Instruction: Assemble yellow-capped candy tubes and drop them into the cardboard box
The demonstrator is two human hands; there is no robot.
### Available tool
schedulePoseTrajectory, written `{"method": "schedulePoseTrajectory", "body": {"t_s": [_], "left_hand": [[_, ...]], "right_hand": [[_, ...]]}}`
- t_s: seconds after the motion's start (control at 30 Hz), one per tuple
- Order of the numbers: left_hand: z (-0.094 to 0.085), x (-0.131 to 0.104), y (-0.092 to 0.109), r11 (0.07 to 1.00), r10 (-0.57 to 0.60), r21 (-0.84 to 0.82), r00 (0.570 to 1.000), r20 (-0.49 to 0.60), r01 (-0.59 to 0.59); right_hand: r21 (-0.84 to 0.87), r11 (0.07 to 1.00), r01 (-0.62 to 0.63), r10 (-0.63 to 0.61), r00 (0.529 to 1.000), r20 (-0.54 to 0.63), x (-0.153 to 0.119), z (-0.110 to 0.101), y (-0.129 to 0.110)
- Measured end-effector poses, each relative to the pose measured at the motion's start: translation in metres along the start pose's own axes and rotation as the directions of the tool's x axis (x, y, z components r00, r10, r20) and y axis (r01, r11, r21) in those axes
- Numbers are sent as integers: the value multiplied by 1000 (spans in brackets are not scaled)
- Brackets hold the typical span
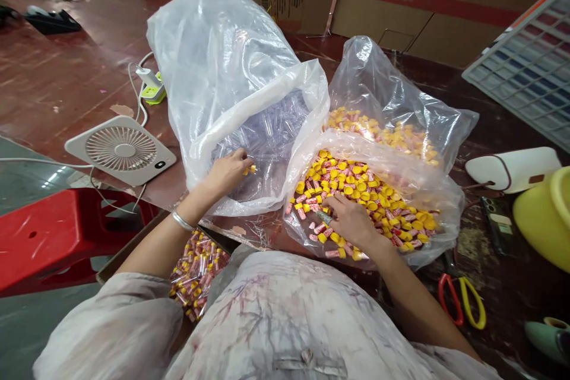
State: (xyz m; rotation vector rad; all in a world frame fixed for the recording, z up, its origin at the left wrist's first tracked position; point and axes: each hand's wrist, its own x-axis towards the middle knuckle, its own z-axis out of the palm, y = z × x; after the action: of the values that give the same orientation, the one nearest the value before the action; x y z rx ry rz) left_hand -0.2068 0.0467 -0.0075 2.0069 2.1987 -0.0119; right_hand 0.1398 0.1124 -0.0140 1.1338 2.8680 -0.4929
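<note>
My left hand [229,171] is at the mouth of a large milky plastic bag [209,53] full of clear plastic tubes [271,127]. Its fingers are closed around a small yellow-capped piece [250,170]. In the second, clear bag [396,95], my right hand [350,217] reaches into a heap of pink-and-white patterned pieces with yellow caps [369,190]. Its fingers are bent together at the near edge of the heap, a greyish wrap on one of them; what they pinch is hidden. Below my left forearm, a container holds many filled, capped tubes [198,273].
A small fan [124,149] and a power strip [154,90] with cables lie left of the bags. Red stool [66,237] at lower left. Scissors [461,303], a phone [496,225], a white device [512,169] and a yellow tub [545,219] are right. Cartons [401,6] stand behind.
</note>
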Motion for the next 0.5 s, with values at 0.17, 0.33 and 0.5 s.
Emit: {"method": "schedulePoseTrajectory", "body": {"t_s": [0.17,0.33,0.5], "left_hand": [[-7,3,6,994,23,-110,999,-33,-27],[-22,-25,44,687,88,-723,996,-21,-76],[-26,-49,87,271,192,-962,978,80,25]], "right_hand": [[442,873,205,-1,908,-420,5,-14,-1],[534,769,351,22,821,-571,18,-37,-29],[446,759,474,-175,809,-561,25,-42,-47]]}}
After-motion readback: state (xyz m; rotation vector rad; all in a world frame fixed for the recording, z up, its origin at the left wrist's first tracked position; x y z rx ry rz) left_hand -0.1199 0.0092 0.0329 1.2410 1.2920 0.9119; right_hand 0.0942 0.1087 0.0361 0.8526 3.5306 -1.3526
